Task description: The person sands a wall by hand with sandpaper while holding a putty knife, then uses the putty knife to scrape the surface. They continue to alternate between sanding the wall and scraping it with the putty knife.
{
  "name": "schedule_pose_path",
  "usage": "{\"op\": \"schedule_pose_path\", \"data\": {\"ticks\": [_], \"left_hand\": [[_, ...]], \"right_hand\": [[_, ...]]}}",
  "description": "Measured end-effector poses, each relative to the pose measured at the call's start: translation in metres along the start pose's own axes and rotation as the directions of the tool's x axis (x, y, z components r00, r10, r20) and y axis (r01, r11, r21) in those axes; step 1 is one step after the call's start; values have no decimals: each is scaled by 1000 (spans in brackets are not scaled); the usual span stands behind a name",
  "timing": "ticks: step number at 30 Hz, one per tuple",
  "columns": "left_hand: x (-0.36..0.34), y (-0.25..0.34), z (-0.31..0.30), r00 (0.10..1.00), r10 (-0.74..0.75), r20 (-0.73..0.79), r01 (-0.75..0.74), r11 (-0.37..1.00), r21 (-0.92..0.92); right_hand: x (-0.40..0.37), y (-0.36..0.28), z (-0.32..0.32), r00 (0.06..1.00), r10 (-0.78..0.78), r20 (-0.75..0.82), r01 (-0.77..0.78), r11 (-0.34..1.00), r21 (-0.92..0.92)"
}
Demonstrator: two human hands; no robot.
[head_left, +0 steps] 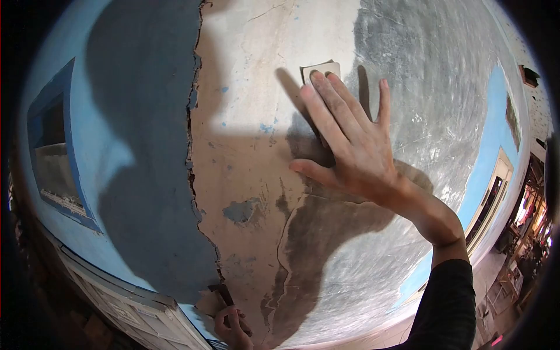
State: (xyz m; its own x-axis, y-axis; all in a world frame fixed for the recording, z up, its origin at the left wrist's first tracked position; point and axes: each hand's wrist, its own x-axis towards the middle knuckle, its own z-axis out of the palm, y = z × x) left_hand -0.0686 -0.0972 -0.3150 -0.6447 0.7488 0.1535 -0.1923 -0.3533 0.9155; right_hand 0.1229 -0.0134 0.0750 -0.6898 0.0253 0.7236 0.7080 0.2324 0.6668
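My right hand lies against the wall with its fingers stretched out. Its fingertips press a folded piece of sandpaper, pale-backed with a dark edge, onto the white patch beside the grey plaster. Thumb and little finger are spread away from the sheet. Low in the view, my left hand is closed around a dark, flat tool that looks like a scraper, close to the lower end of the ragged paint edge. Shadow and the fingers hide part of that tool.
Blue paint covers the wall's left side, ending at a jagged, peeling edge. Cracked grey plaster spreads to the right. A blue-framed window is at far left, a pale door below it. Cluttered objects stand far right.
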Motion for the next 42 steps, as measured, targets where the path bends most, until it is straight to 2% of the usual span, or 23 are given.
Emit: {"op": "schedule_pose_path", "data": {"ticks": [1, 2, 5, 9, 13, 16, 18, 20, 26, 28, 30, 34, 37, 42], "left_hand": [[2, -7, 0, 999, 35, 12, -36, 999, 22], [5, -13, -2, 997, 71, 23, -72, 997, 42], [-4, 12, -2, 996, -84, -26, 84, 996, -18], [-1, 5, 3, 992, -122, 13, 122, 989, -87], [-2, 21, 11, 996, -88, -23, 88, 996, -30], [0, 27, 8, 998, -49, -45, 49, 999, -9], [3, 28, 13, 998, -63, -12, 63, 998, -2], [4, 24, 17, 998, -67, 8, 67, 998, -17], [9, 3, 2, 999, -34, -14, 34, 998, -47], [9, -1, 1, 997, -72, -6, 72, 997, -42], [13, -39, -2, 996, 39, 78, -39, 999, -4], [16, -65, -12, 963, 182, 200, -177, 983, -42], [16, -63, -21, 978, 109, 178, -118, 992, 42], [13, -47, -20, 976, 98, 197, -100, 995, -2]], "right_hand": [[3, 0, 1, 1000, 22, -22, -22, 1000, 12], [-5, 0, -4, 994, 12, 112, 1, 994, -110], [-33, -2, -6, 989, 63, 131, -57, 997, -50], [8, 3, -5, 998, 34, 53, -26, 989, -144], [-23, 0, -8, 986, 105, 129, -89, 988, -125], [-26, 2, -7, 989, 89, 120, -76, 991, -112], [1, 4, -6, 996, 65, 67, -55, 990, -133], [13, 2, -4, 997, 67, 42, -60, 987, -148], [-31, 0, -7, 985, 115, 130, -96, 984, -148], [-5, 3, 0, 994, 104, 33, -97, 983, -159], [15, 4, 3, 995, 95, -4, -94, 973, -213], [-21, -11, -7, 980, 144, 134, -119, 977, -178], [-8, -3, -4, 990, 98, 98, -74, 972, -222], [-2, -4, -3, 992, 114, 61, -97, 968, -230]]}}
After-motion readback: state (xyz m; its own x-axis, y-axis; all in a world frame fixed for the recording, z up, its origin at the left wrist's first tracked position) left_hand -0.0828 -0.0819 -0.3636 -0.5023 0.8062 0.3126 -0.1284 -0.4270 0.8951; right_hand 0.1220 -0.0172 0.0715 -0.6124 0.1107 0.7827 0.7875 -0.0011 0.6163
